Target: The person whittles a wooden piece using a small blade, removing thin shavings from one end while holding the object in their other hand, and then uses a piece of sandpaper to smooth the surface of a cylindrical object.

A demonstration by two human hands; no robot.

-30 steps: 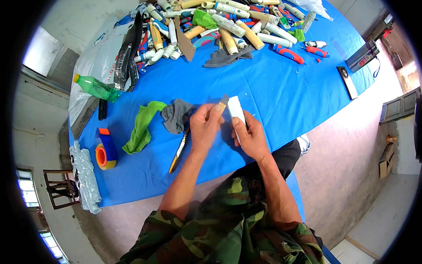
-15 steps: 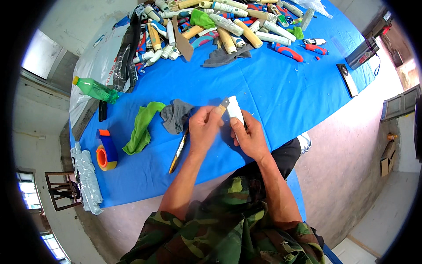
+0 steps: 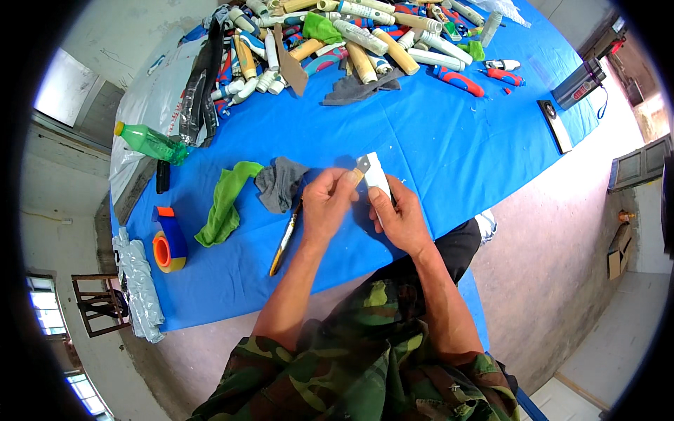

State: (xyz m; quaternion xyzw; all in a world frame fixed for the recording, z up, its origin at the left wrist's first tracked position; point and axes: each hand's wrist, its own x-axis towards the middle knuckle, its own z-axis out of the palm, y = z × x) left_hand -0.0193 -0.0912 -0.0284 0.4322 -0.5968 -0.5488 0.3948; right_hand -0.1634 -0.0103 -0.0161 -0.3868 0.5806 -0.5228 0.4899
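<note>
My left hand [image 3: 327, 203] is closed on a small blade [image 3: 363, 165] with a tan grip, pinched between thumb and fingers. The grey metal end lies against a white, elongated piece [image 3: 378, 178], which my right hand [image 3: 400, 219] grips with the thumb along its face. The lower part of that piece is hidden in my palm. Beside my left wrist a thin black-and-tan stick-like tool [image 3: 284, 243] rests on the blue cloth. A crumpled grey cloth [image 3: 279, 184] and a green cloth [image 3: 228, 205] lie to its left.
Many white, tan and red-blue handle-shaped parts [image 3: 368, 45] are heaped at the table's far side. At left stand a green bottle [image 3: 151, 142] and tape rolls [image 3: 167, 242]. A dark tumbler [image 3: 578, 83] and a flat bar [image 3: 554, 126] are at far right.
The blade in my left hand has shifted slightly right, so its metal end now overlaps the white piece. My right hand has kept its grip and place.
</note>
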